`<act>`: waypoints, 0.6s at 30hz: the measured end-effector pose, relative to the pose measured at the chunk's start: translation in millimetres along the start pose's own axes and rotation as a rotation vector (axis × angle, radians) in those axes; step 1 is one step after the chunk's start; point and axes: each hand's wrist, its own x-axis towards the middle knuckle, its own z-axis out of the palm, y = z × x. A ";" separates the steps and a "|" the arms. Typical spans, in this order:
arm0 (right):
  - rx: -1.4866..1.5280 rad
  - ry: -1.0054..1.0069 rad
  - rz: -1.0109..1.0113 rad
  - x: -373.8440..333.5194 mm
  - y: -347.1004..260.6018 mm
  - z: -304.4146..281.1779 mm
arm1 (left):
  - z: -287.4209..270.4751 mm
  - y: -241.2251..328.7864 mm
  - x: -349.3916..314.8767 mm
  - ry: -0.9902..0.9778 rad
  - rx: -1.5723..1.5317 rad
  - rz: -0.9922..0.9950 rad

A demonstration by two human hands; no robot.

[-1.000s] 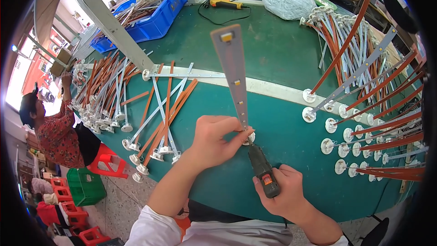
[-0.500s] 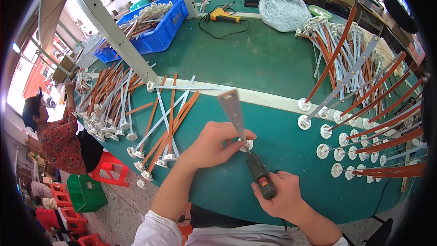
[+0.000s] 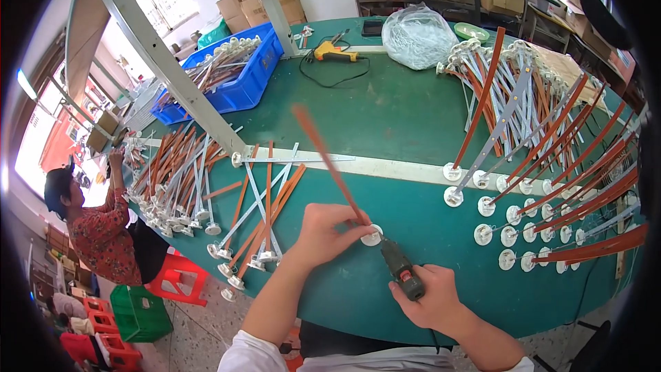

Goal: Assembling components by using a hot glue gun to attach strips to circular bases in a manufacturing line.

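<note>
My left hand [image 3: 323, 235] pinches the lower end of a narrow reddish-brown LED strip [image 3: 329, 162] that stands up, leaning left, its upper part blurred. At its foot a round white base [image 3: 372, 235] rests on the green table, next to my fingertips. My right hand [image 3: 434, 301] is wrapped round a dark green corded hand tool [image 3: 399, 269] with a red switch. The tool's front end points at the base; whether it touches cannot be made out.
Strips with white bases stand in rows [image 3: 509, 236] at right; a pile [image 3: 172, 186] lies at left. A blue crate [image 3: 258, 72], a metal post [image 3: 169, 62], a yellow corded tool [image 3: 335, 53] and a plastic bag [image 3: 420, 38] are farther back. A person [image 3: 89, 227] sits at left.
The held strip has turned from its pale, dotted face to its brown side and leans farther left. Both hands stay at the white base, still holding the strip and the tool. The view has shifted slightly.
</note>
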 end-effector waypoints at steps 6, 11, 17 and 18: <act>0.059 -0.017 0.076 -3.2 -13.2 -14.9 | 16.0 11.0 -0.1 0.150 0.043 -0.056; -0.027 -0.086 -0.127 5.6 -18.3 -34.7 | 18.2 11.6 -1.9 0.176 0.039 -0.055; -0.081 -0.086 -0.179 24.1 -17.9 -25.1 | 15.6 7.4 -2.5 0.190 -0.003 -0.083; -0.109 -0.074 -0.169 23.7 -20.0 -25.5 | 15.3 6.8 -1.6 0.176 -0.029 -0.082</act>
